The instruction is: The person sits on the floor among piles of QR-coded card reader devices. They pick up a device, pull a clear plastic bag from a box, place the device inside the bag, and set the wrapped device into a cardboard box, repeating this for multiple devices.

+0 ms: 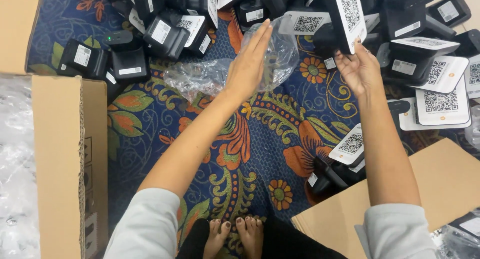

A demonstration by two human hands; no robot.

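Patterned blue carpet (270,139) lay underfoot; the left hand (248,64), fingers flat and wide, pressed a clear plastic bag (200,78), while the right hand (361,69) gripped a black device (345,11), which might slip.

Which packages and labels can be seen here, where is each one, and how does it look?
Cardboard box: left edge, brown, open.
Cardboard sheet: lower right, brown, flat.
Clear plastic bag: centre top, crumpled, at the left hand.
White square-code card: on a black device, in the right hand.
Black devices: piled along the top, with white stickers.

Both arms reach forward, left hand (248,64) flat, right hand (359,69) cupped.
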